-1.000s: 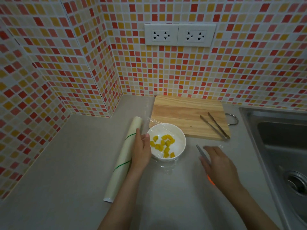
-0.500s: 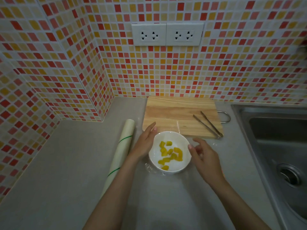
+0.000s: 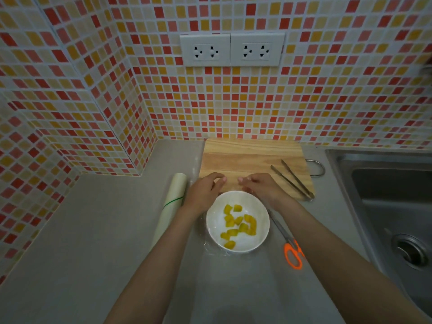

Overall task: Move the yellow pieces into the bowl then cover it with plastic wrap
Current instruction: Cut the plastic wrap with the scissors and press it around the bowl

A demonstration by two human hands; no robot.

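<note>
So the yellow pieces point(image 3: 239, 223) are all sitting in the white bowl point(image 3: 261, 208) already, which is on the grey counter point(image 3: 93, 230) right in front of the cutting board point(image 3: 245, 160), so what's left is the wrap part. Both hands are at the far side of the bowl, over the near edge of the board: left hand point(image 3: 205, 191) with fingers curled in, right hand point(image 3: 261, 187) the same, fingertips nearly meeting. Looks to me like they're pinching the plastic wrap point(image 3: 210, 250), but the film is so clear up there I honestly can't tell if either hand actually has hold of it. You can see crinkly film around the near base of the bowl, so the sheet seems to lie under or around it. If I were doing this, I'd pull that far edge taut and low, get it over the rim evenly, then press down the sides all round so it clings. Go slow, because this stuff loves to fold onto itself and stick. One hand steadying the bowl wouldn't hurt, it's light and could slide. The roll point(image 3: 171, 206) lies just left of the bowl, scissors point(image 3: 292, 251) just right, tongs point(image 3: 292, 178) on the board, all out of the way.
</note>
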